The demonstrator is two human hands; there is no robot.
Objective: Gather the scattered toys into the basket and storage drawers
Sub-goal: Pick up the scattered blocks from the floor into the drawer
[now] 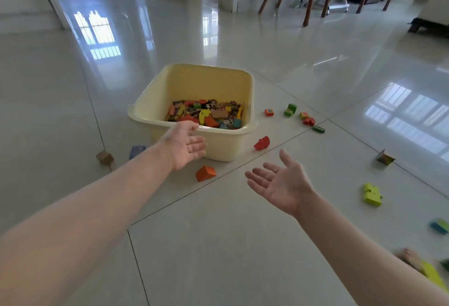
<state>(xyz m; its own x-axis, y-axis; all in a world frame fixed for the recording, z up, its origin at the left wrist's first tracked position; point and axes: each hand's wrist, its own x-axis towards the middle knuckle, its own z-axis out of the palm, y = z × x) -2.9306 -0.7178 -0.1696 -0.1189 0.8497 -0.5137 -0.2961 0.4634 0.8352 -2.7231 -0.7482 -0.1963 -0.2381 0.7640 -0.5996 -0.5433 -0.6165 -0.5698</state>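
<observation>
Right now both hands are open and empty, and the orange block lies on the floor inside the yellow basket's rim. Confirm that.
Not quite. The head view shows the orange block on the floor outside the yellow basket, in front of its near wall. The rest holds: the left hand and right hand are open and empty.

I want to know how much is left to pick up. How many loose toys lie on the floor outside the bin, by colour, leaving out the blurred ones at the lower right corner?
Red or orange: 5
Green or lime: 3
Brown: 1
Blue-grey: 1
Multicoloured: 1
Teal: 1
Total: 12
</observation>
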